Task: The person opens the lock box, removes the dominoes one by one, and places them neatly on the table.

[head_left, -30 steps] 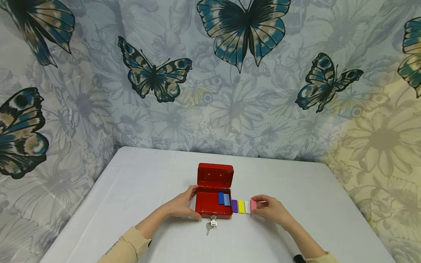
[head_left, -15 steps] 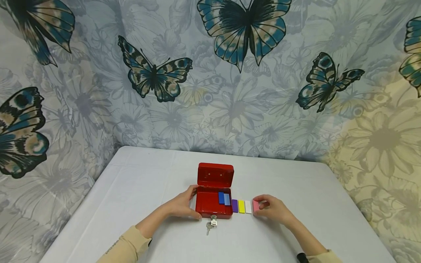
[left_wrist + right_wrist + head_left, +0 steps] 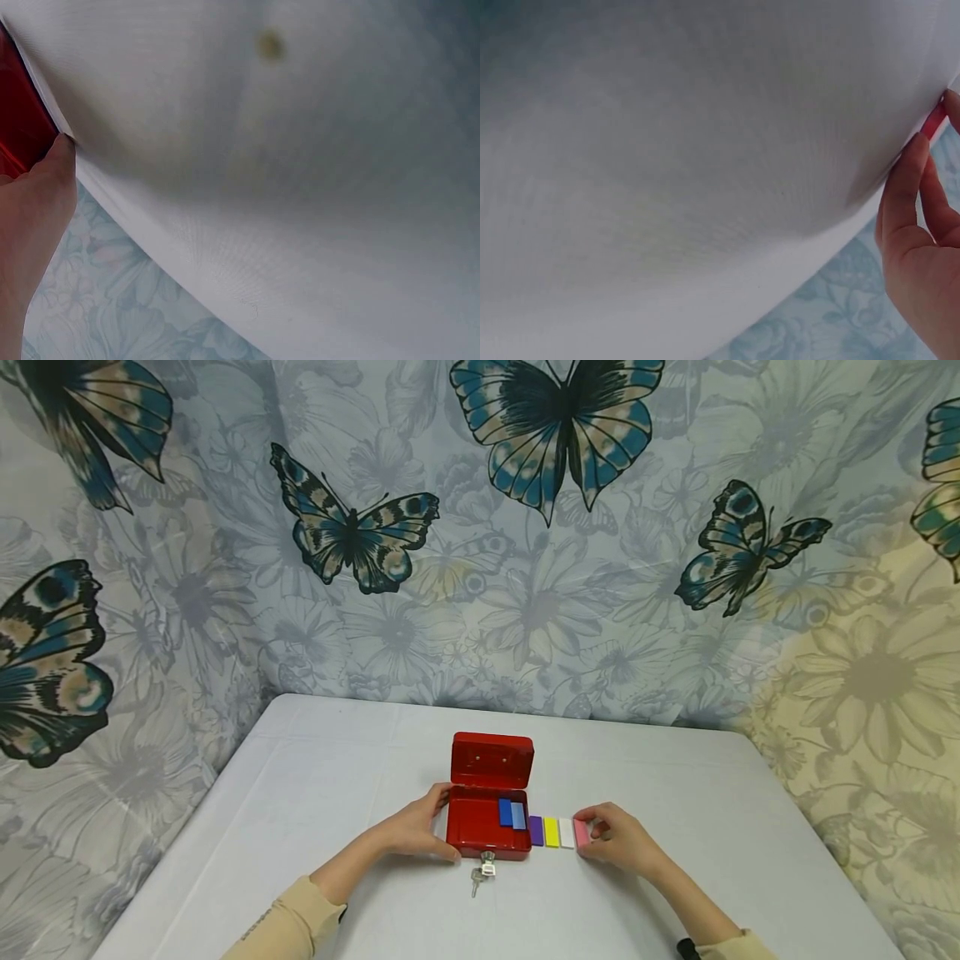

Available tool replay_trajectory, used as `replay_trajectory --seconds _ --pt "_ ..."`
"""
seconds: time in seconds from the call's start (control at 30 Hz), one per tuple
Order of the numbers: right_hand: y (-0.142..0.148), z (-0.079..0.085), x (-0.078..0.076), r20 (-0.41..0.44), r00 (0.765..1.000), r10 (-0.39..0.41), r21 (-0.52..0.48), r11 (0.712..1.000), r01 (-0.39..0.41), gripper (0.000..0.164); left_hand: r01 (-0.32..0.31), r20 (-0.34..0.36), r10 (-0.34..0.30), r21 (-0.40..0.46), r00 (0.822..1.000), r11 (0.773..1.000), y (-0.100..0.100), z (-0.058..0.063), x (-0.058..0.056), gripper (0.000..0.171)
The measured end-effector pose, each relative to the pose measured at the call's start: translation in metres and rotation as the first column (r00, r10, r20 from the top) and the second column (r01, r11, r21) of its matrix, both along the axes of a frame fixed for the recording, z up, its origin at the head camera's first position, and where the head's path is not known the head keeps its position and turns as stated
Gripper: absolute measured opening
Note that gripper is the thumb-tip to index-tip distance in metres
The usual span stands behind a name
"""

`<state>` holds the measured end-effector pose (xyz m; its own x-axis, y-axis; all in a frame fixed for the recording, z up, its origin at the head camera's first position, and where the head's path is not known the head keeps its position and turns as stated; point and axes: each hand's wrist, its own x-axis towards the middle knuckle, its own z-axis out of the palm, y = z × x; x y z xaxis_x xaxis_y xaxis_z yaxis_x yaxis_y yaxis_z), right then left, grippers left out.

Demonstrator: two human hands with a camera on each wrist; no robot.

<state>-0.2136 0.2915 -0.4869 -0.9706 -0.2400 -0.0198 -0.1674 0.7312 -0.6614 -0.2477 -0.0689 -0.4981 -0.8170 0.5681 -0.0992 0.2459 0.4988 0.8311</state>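
Observation:
A red metal cash box (image 3: pixel 472 831) stands on the table, its lid (image 3: pixel 491 762) raised. My left hand (image 3: pixel 412 828) holds the box's left side, thumb at the front corner and fingers at the back. Inside, toward the right, lie a dark blue block (image 3: pixel 506 812) and a light blue block (image 3: pixel 518 816). Outside, from the box's right wall, purple (image 3: pixel 536 831), yellow (image 3: pixel 551 832) and white (image 3: pixel 566 833) blocks form a row. At its right end my right hand (image 3: pixel 621 842) pinches a pink block (image 3: pixel 581 833) between thumb and fingers, close beside the white one.
A small padlock (image 3: pixel 488 864) hangs at the box's front, with keys (image 3: pixel 476 880) lying on the white tablecloth (image 3: pixel 375 743). Behind the table rises a fabric backdrop (image 3: pixel 540 635) printed with butterflies and flowers.
My right hand has shifted the pink block a little right, away from the white one, then back left beside it. The left hand and the box have stayed still.

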Motion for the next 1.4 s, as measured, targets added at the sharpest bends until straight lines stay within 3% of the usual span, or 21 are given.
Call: replay_trajectory --seconds 0.43,0.97,1.4 --pt "0.0012 0.0030 0.0040 0.061 0.998 -0.035 -0.047 0.998 0.038 0.048 -0.007 -0.002 0.007 0.000 1.000 1.000 0.0013 0.0002 0.0005 0.101" --pt "0.0034 0.0008 0.0024 0.042 0.999 -0.010 -0.052 0.999 0.012 0.044 -0.015 0.005 0.015 0.005 1.000 1.000 0.0014 -0.0009 0.0001 0.101" --pt "0.0004 0.0024 0.0046 0.076 0.996 -0.047 -0.060 0.997 0.051 0.048 -0.004 0.001 0.004 0.005 1.000 1.000 0.0001 -0.0011 -0.0006 0.101"
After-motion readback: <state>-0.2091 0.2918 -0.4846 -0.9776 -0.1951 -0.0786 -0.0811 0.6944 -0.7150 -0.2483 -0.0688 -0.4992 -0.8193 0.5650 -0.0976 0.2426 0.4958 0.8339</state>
